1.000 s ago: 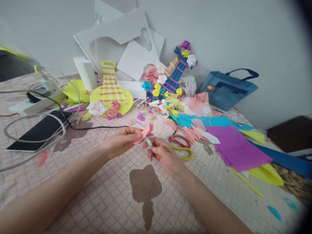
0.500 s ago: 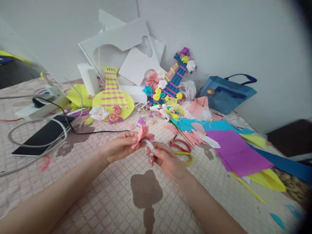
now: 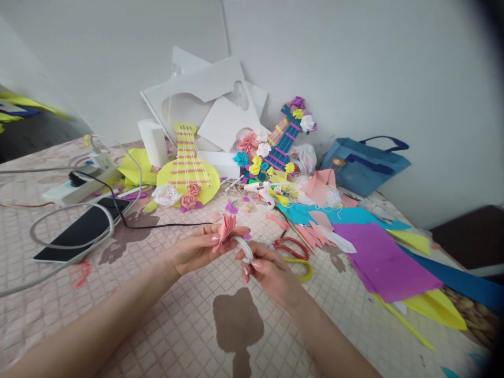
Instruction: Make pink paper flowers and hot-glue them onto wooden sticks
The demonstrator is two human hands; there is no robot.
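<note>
My left hand (image 3: 197, 251) is closed on a pleated piece of pink crepe paper (image 3: 226, 233), pinched at its middle so the ends fan out. My right hand (image 3: 270, 270) is closed on a whitish ring-shaped band (image 3: 243, 247), which reaches up to the pink paper; whether it is tape or wound string I cannot tell. Both hands are held close together above the table. Just beyond my right hand lie scissors with red handles (image 3: 293, 247) and a yellow handle loop (image 3: 303, 269). A white glue gun (image 3: 264, 193) rests farther back.
A yellow paper guitar (image 3: 200, 178) and a blue flowered one (image 3: 285, 142) lean at the back, near white board offcuts (image 3: 220, 123). Purple paper (image 3: 381, 257) and a blue bag (image 3: 366, 163) are at right. At left are a black tablet (image 3: 82, 231), cables and a power strip (image 3: 73, 186).
The whole scene sits slightly lower in view, as the camera has tilted up. Both hands keep their grips on the pink paper and the whitish band, with little visible movement.
</note>
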